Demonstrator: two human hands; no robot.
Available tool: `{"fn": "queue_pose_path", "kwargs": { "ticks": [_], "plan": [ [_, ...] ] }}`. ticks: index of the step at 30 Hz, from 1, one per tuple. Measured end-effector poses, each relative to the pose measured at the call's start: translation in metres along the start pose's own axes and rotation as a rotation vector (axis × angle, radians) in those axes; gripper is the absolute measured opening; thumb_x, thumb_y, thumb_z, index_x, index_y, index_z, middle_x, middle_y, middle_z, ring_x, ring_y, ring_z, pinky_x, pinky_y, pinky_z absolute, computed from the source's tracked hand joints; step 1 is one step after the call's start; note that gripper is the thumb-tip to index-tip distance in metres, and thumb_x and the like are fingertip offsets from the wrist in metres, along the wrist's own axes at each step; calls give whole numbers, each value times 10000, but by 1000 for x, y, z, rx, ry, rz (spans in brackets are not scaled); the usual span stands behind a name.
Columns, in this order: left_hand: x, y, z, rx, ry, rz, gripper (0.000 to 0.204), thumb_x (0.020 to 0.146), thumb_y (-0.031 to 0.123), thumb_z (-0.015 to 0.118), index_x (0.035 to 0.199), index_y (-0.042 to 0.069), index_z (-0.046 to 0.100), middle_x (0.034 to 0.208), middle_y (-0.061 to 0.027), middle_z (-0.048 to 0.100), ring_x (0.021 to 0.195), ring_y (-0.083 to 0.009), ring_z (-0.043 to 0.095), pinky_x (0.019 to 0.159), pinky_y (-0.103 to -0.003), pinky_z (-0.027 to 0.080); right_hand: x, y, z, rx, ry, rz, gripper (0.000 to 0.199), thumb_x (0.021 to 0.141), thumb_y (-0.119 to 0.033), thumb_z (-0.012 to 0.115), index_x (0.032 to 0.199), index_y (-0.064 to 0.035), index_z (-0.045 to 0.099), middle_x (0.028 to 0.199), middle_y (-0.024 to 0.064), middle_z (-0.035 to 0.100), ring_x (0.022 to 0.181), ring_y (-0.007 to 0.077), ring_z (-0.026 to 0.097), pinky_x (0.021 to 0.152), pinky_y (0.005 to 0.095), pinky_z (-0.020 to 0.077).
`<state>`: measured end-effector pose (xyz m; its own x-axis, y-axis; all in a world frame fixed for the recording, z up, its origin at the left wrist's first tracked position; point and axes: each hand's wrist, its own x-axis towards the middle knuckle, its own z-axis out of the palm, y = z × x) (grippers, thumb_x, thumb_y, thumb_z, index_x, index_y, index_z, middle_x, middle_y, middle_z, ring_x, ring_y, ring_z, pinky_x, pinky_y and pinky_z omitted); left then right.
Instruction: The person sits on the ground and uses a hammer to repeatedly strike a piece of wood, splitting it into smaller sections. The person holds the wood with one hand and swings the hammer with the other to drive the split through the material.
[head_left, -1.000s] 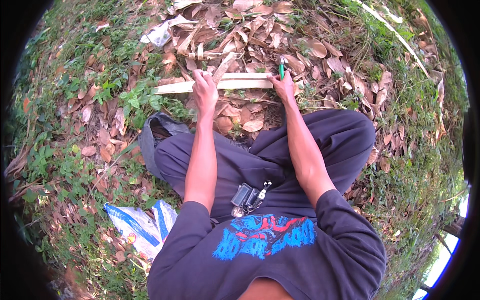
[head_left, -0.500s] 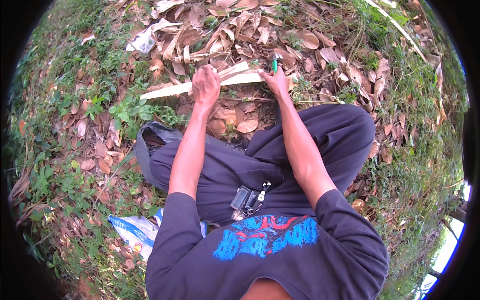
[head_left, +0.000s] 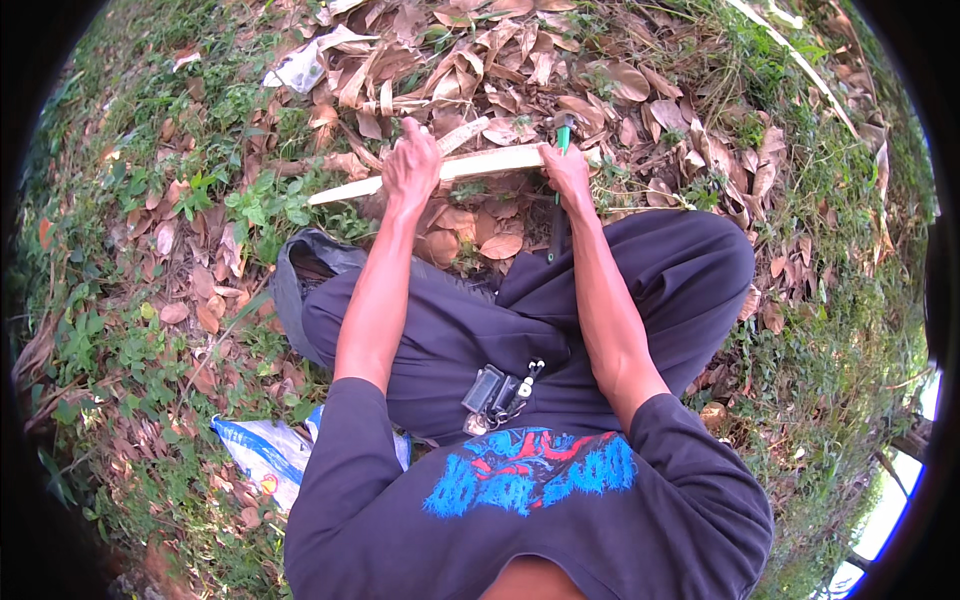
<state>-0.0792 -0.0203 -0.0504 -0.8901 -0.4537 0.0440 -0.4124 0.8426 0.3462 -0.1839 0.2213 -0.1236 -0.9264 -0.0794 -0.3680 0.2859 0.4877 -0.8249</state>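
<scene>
A long pale strip of split wood [head_left: 490, 163] lies crosswise ahead of my crossed legs, its left end tapering to a point. My left hand [head_left: 412, 170] is closed around it left of the middle, index finger raised. At the strip's right end, my right hand [head_left: 567, 175] grips with the thumb along the top. Behind the strip, a shorter pale piece [head_left: 465, 132] slants away from my left hand. A hammer-like tool with a green shaft [head_left: 563, 138] and dark grip lies by my right hand, which partly covers it.
Dry brown leaves [head_left: 500, 65] and low green weeds [head_left: 260, 205] cover the ground. A crumpled white scrap [head_left: 300, 70] lies at the far left, a blue-and-white sack [head_left: 260, 450] beside my left hip. At the far right, a long pale stick [head_left: 800, 65] rests on the grass.
The long strip has shifted slightly to the right. My right hand's fingers have closed over its end, and my left index finger has lifted.
</scene>
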Motion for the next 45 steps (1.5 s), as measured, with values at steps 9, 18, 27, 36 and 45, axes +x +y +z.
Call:
{"fn": "queue_pose_path", "kwargs": {
  "ticks": [9,18,27,36,45],
  "plan": [
    [-7,4,39,68,225,201,245,990,218,531,1123,18,483,833,-237,619,777,-421,643,705,-533,511,10,46,0,60,-1,58,416,771,-302,852,880,-73,522,666,6,586,553,105,579,454,271,423],
    [-17,36,67,55,250,611,189,965,162,570,1069,6,554,886,-153,575,811,-283,589,682,-417,484,-7,17,-16,578,-67,349,252,942,-275,668,981,-44,577,845,36,595,641,140,651,435,217,418],
    [-16,42,72,-11,211,543,195,983,190,564,1098,33,548,914,-148,592,866,-284,598,752,-442,486,-17,12,-19,328,-65,233,395,805,-308,858,931,-41,594,805,21,596,617,81,543,467,224,430],
    [-16,55,82,-10,213,542,165,982,191,562,1035,36,557,867,-110,599,820,-258,572,719,-418,457,-11,34,-20,192,-35,163,358,803,-281,854,918,-25,630,817,34,629,660,106,590,485,223,433],
    [-16,45,84,-68,281,447,210,982,204,561,1086,22,555,876,-141,607,822,-280,581,734,-437,447,-22,21,-19,380,-66,136,378,761,-285,880,867,-33,619,726,46,645,562,105,579,482,255,450]
  ]
}}
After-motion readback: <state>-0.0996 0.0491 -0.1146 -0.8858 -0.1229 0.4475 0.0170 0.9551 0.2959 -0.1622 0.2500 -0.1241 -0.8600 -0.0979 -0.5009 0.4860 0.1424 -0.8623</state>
